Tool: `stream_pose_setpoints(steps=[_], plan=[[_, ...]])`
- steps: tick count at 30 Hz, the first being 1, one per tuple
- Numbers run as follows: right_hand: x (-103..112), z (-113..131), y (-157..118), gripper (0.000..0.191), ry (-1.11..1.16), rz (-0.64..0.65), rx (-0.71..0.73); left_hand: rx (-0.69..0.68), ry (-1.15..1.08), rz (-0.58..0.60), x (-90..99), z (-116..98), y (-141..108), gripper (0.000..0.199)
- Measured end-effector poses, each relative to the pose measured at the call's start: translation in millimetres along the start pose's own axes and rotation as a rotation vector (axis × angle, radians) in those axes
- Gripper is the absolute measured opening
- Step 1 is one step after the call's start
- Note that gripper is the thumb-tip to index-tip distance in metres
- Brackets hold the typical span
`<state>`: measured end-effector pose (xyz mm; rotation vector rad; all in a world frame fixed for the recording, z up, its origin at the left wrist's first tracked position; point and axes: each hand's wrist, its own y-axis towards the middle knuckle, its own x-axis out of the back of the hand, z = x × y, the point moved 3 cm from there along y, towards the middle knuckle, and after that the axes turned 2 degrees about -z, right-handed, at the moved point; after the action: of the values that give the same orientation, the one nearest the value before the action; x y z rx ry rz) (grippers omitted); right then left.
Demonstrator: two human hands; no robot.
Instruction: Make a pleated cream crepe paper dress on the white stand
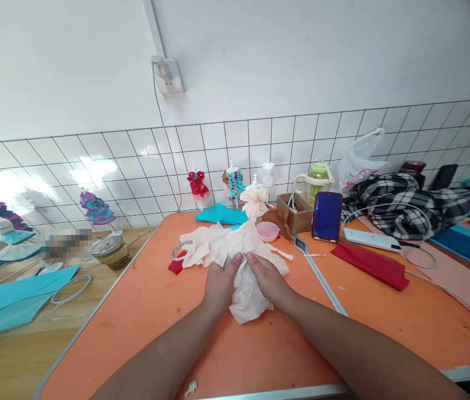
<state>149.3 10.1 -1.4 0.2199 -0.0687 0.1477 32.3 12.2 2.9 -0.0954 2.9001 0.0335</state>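
Both my hands grip a crumpled piece of cream crepe paper (222, 244) over the orange table (260, 344). My left hand (220, 280) pinches its left side, thumb on top. My right hand (266, 278) pinches the right side, thumb close to the left thumb. A bunched tail of the paper (245, 303) hangs down between my palms. Behind it stand small mannequins: one in a red paper dress (198, 186), one in a teal dress (234, 183), one in a cream skirt (255, 201) and a bare white one (268, 172).
A pink dish (267, 231), cardboard box (295, 214), purple phone (326, 216), red paper (370, 265), teal paper (222, 215), white power bank (372, 240) and plaid cloth (405, 203) lie behind. On the wooden table at left sit a glass jar (112, 253) and teal sheets (5, 300).
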Motion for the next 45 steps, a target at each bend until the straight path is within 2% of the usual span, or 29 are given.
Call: stream_pose_setpoints(steps=[3, 7, 11, 14, 16, 18, 19, 21, 24, 26, 31, 36, 41, 45], plan=[[0, 2, 0, 0.046, -0.009, -0.008, 0.015, 0.0, -0.073, 0.039, -0.3, 3, 1, 0.047], [-1, 0, 1, 0.047, 0.027, 0.026, 0.011, 0.017, -0.121, 0.061, 2.1, 5, 1, 0.042], [-1, -5, 3, 0.048, 0.063, 0.045, -0.024, 0.04, -0.151, 0.058, 2.5, 8, 1, 0.038], [0, -5, 4, 0.046, 0.051, 0.035, -0.016, 0.039, -0.122, 0.033, 5.6, 7, 4, 0.044], [1, -6, 3, 0.046, 0.026, 0.039, -0.046, -0.049, -0.059, -0.049, 13.7, 0, 8, 0.051], [1, -7, 3, 0.046, -0.007, 0.056, -0.108, -0.215, 0.053, -0.128, 24.5, -15, 14, 0.059], [1, -8, 3, 0.046, -0.021, 0.066, -0.135, -0.301, 0.133, -0.128, 28.9, -24, 17, 0.059], [1, -11, 3, 0.045, -0.037, 0.086, -0.156, -0.327, 0.307, 0.036, 32.5, -36, 23, 0.052], [-1, -15, 3, 0.045, -0.031, 0.102, -0.147, -0.148, 0.387, 0.271, 34.9, -40, 29, 0.049], [-2, -16, 3, 0.045, -0.023, 0.112, -0.152, -0.028, 0.381, 0.362, 34.4, -35, 30, 0.049], [-2, -12, 2, 0.047, -0.011, 0.144, -0.169, 0.062, 0.257, 0.416, 31.3, -23, 29, 0.046], [-2, -4, 0, 0.047, -0.015, 0.203, -0.22, 0.166, 0.159, 0.495, 31.1, -23, 27, 0.043], [-1, -13, 3, 0.048, 0.059, 0.252, -0.242, 0.166, 0.14, 0.503, 32.6, -28, 28, 0.04], [0, -19, 5, 0.048, 0.053, 0.243, -0.214, 0.163, 0.178, 0.548, 31.8, -28, 27, 0.042]])
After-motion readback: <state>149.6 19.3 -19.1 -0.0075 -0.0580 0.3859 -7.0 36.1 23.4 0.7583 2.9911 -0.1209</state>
